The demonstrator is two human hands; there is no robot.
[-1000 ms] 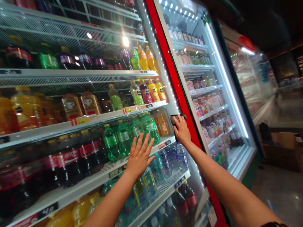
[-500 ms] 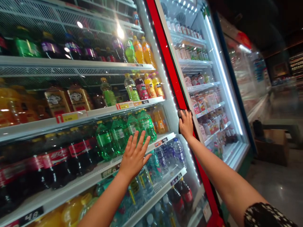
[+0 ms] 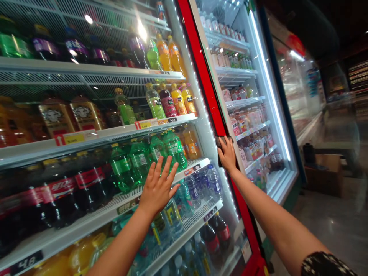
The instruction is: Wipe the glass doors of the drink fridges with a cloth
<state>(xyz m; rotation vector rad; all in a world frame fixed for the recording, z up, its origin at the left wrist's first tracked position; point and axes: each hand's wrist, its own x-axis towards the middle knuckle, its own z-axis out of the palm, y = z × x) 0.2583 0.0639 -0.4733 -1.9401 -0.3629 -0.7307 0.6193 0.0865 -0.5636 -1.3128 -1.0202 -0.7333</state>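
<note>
My left hand point(image 3: 158, 188) is spread flat in front of the glass door of a drinks fridge, with its fingers apart. Whether the palm touches the glass I cannot tell. Just behind the fingertips stand green soda bottles point(image 3: 174, 147) on a shelf point(image 3: 198, 164). My right hand point(image 3: 227, 154) has its fingers hooked over the dark door handle point(image 3: 220, 142) on the red door frame point(image 3: 208, 92). The fingers partly hide the handle.
Cola bottles point(image 3: 59, 191) line the same shelf to the left. Juice bottles point(image 3: 179, 99) stand one shelf higher. A second lit fridge point(image 3: 244, 101) adjoins on the right, and a cardboard box point(image 3: 324, 176) sits on the floor beyond it.
The view has shifted slightly, so the shelves and bottles appear a little farther left and up. My left hand stays spread at the glass and my right hand stays on the handle.
</note>
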